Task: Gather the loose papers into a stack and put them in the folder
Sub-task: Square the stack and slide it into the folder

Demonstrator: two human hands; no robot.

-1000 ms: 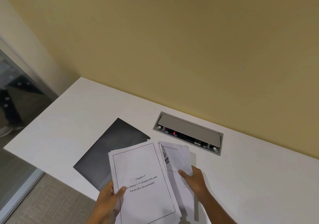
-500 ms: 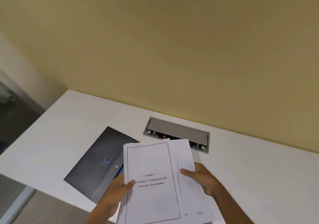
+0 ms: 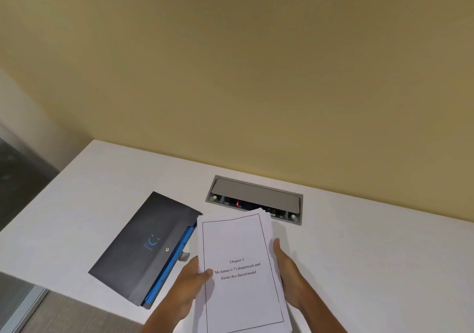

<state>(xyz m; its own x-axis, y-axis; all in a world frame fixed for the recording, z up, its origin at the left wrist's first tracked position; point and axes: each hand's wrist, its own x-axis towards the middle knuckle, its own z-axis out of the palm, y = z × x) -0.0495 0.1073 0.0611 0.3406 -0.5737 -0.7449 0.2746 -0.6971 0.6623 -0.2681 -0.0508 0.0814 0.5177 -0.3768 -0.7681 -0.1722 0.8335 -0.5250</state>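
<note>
A stack of white papers (image 3: 241, 245) with a "Chapter 3" title page on top is held between both hands above the white table (image 3: 372, 255). My left hand (image 3: 188, 285) grips the stack's left edge, thumb on the top sheet. My right hand (image 3: 288, 273) presses flat against the right edge, fingers along the side. A dark folder (image 3: 143, 248) with a blue logo and blue inner lining lies slanted on the table just left of the stack, its snap button visible.
A grey cable box (image 3: 256, 198) with a hinged lid is set into the table behind the papers, near the yellow wall (image 3: 256, 76). The table's front edge runs near the folder's lower corner, with floor (image 3: 77, 314) below at left.
The second batch of sheets on the right has been merged into the left batch. My right hand moved from on top of the sheets to the stack's right edge.
</note>
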